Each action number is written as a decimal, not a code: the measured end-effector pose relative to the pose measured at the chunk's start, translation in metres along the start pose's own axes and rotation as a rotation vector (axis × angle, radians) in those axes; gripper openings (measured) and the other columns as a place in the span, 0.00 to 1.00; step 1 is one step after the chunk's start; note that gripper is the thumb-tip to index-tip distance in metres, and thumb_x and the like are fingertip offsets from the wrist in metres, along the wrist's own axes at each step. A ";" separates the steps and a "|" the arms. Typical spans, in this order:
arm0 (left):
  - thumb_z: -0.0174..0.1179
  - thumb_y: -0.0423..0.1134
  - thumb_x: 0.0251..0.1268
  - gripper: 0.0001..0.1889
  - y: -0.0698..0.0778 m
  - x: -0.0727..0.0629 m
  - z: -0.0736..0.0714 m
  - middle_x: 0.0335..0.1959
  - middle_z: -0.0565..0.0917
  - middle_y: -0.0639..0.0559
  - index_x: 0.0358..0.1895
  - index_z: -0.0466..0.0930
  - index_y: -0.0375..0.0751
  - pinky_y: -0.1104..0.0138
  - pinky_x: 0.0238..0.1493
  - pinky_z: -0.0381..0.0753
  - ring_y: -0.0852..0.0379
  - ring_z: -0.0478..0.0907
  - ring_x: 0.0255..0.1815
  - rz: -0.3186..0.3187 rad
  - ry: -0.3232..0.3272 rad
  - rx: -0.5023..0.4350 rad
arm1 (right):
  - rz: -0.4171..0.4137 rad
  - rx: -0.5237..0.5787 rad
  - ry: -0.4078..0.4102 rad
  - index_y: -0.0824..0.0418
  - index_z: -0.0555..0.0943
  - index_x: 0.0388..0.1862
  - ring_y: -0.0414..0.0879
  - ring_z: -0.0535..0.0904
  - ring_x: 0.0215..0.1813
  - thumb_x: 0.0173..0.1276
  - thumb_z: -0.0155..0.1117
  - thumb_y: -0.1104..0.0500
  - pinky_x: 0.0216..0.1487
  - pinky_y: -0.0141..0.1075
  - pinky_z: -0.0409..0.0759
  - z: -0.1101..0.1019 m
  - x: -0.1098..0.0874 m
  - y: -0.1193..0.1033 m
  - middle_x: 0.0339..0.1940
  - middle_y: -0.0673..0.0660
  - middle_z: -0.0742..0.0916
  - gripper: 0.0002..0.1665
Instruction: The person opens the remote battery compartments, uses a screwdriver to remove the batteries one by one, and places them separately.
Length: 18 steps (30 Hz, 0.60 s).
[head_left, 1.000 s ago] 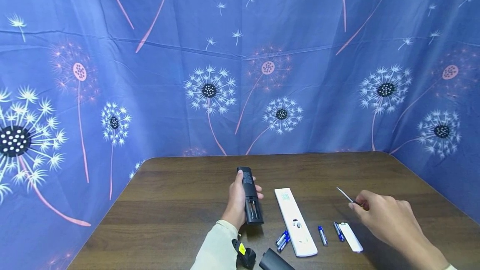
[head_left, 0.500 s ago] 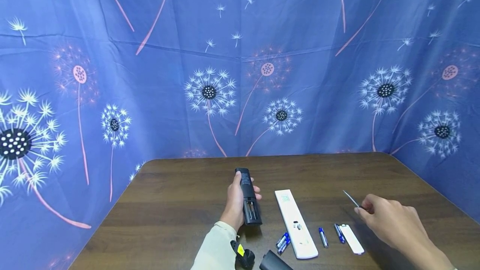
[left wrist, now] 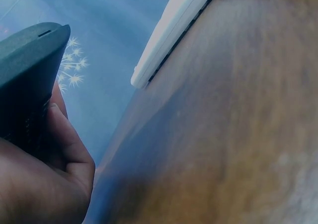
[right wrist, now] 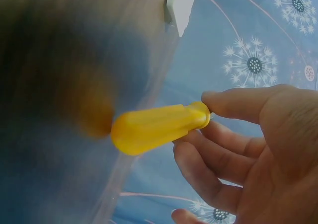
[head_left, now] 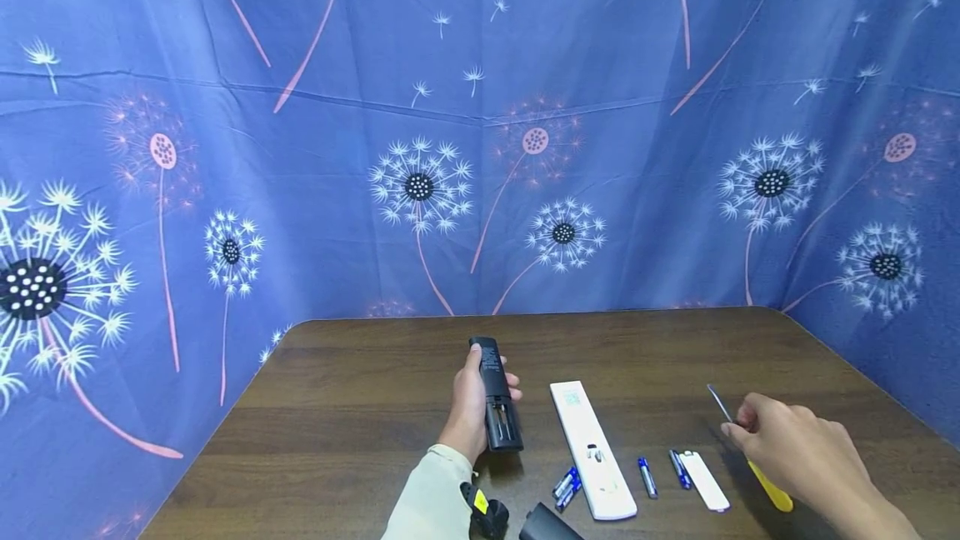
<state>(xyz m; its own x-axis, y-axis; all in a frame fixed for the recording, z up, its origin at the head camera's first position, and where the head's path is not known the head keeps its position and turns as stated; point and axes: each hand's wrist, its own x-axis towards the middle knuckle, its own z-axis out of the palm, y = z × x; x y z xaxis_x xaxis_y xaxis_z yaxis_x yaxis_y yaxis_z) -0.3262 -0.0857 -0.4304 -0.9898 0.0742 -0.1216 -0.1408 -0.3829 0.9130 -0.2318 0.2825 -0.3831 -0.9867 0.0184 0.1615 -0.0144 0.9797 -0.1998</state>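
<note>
My left hand grips a black remote control, back side up, with the thumb along its left edge and fingers round the far side. The battery compartment at its near end is uncovered. Over the table's right side, my right hand pinches a screwdriver between thumb and fingers where the shaft meets the yellow handle. Its thin metal shaft points up and left, away from me. In the right wrist view the handle's rounded butt hangs low, close over the wood.
Between the hands lies a long white remote with an opening in its back. Several blue-and-silver batteries lie around it, some near a white battery cover. A black cover-like piece is at the front edge of view. A patterned curtain surrounds the table.
My right hand has moved a little to the right and lowered with the screwdriver, and its yellow handle now shows below the hand. The left hand and black remote stay nearly still.
</note>
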 end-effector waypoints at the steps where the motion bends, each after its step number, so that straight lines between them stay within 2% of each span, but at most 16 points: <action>1: 0.34 0.63 0.79 0.38 0.000 0.000 0.000 0.32 0.84 0.46 0.67 0.68 0.30 0.63 0.31 0.78 0.54 0.84 0.26 -0.001 0.000 0.001 | 0.002 0.000 -0.010 0.54 0.79 0.32 0.44 0.74 0.27 0.69 0.65 0.47 0.27 0.52 0.72 0.000 0.000 0.000 0.23 0.45 0.80 0.13; 11: 0.34 0.63 0.79 0.38 -0.001 -0.001 -0.001 0.31 0.84 0.46 0.66 0.69 0.30 0.64 0.30 0.77 0.54 0.84 0.26 0.007 0.009 0.012 | 0.012 0.008 -0.059 0.56 0.77 0.35 0.47 0.76 0.28 0.67 0.67 0.49 0.27 0.51 0.72 0.003 0.006 0.005 0.27 0.48 0.81 0.13; 18: 0.34 0.63 0.80 0.37 -0.001 -0.002 0.001 0.33 0.84 0.45 0.65 0.69 0.30 0.63 0.30 0.77 0.54 0.84 0.25 0.022 0.008 0.002 | 0.022 -0.021 -0.113 0.54 0.77 0.33 0.52 0.77 0.30 0.66 0.68 0.49 0.27 0.55 0.71 0.005 0.004 0.009 0.27 0.50 0.81 0.12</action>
<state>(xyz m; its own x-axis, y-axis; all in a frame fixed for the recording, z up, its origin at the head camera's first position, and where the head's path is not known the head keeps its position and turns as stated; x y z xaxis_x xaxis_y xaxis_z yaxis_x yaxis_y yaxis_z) -0.3243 -0.0849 -0.4304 -0.9928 0.0584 -0.1043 -0.1188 -0.3821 0.9164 -0.2368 0.2901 -0.3888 -0.9987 0.0180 0.0469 0.0092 0.9834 -0.1814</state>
